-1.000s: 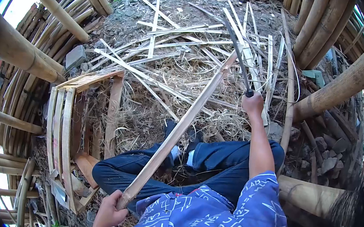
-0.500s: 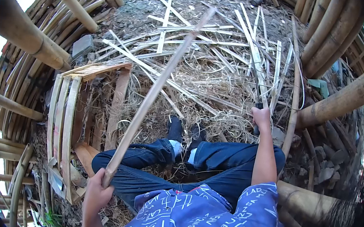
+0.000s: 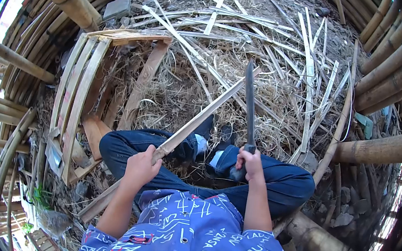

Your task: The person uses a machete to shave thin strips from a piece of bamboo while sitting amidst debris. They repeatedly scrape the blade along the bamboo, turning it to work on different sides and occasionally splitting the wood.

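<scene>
My left hand (image 3: 143, 166) is closed around a split bamboo strip (image 3: 202, 115), which slants from beside my left hip up to the middle of the view. In my right hand (image 3: 250, 164) is the dark handle of a long-bladed knife (image 3: 250, 106), its blade pointing up and away from me. The blade tip and the far end of the strip lie close together in this view. Both are over my crossed legs (image 3: 274, 176), with bamboo shavings (image 3: 164, 99) on the ground beyond.
Left of my knee stands a wooden slatted crate (image 3: 83, 92) on its side. Several pale bamboo strips (image 3: 309, 88) lie crossed on the ground ahead. Thick bamboo poles (image 3: 382, 146) flank me, and a grey block (image 3: 117, 8) sits at the back left.
My right hand has come in from the far right, raising the knife in front of me. My left hand has moved inward and up the strip, which now reaches back past my hip.
</scene>
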`<state>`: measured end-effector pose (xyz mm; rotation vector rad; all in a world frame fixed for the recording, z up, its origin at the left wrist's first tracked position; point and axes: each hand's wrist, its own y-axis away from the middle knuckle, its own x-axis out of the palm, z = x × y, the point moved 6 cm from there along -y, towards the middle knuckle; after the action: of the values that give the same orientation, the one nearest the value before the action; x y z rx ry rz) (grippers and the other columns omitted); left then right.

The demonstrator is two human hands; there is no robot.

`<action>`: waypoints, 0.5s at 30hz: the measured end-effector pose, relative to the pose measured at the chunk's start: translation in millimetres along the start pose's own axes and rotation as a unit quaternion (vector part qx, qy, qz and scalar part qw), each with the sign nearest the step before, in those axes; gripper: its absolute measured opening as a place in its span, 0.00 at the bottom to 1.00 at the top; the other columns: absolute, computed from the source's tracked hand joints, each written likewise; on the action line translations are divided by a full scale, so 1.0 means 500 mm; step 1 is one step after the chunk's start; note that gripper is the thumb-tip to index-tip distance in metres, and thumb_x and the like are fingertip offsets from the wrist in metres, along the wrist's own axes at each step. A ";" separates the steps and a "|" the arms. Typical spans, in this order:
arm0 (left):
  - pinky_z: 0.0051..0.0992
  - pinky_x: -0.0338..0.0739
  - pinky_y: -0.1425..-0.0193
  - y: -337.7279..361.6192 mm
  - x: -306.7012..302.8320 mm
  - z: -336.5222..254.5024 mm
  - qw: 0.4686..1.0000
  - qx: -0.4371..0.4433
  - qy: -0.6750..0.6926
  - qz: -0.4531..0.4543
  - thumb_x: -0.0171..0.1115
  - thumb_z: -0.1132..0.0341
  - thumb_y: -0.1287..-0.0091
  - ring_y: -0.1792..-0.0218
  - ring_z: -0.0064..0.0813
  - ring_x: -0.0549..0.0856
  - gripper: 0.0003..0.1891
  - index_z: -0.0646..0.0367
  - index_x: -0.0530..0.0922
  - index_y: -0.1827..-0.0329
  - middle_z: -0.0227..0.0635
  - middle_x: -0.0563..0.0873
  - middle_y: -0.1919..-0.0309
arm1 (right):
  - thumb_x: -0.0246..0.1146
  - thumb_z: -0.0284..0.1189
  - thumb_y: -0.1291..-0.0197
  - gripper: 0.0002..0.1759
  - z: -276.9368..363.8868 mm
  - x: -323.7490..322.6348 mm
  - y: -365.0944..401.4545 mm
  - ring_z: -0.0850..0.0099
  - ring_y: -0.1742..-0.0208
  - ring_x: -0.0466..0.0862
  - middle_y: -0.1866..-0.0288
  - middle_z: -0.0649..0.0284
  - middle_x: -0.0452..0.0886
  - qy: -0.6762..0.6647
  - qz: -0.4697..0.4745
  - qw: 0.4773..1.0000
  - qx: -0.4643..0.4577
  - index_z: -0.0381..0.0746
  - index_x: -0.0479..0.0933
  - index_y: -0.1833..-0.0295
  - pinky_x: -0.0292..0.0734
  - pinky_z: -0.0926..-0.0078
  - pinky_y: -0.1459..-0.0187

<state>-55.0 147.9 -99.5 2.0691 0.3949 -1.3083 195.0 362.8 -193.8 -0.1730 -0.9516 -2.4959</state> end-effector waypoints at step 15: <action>0.62 0.56 0.30 -0.063 -0.001 0.108 0.985 -0.086 -0.100 -0.109 0.70 0.64 0.46 0.38 0.41 0.71 0.18 0.52 0.75 0.53 0.38 0.75 0.50 | 0.57 0.21 0.48 0.03 -0.043 -0.022 -0.033 0.73 0.86 0.71 0.83 0.65 0.69 -0.062 -0.009 0.998 0.020 0.39 0.70 0.68 0.68 0.72 0.81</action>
<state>-109.9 135.7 -126.3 1.7713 0.6351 -1.5379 198.1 363.6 -223.0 -0.3113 -1.0549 -2.5042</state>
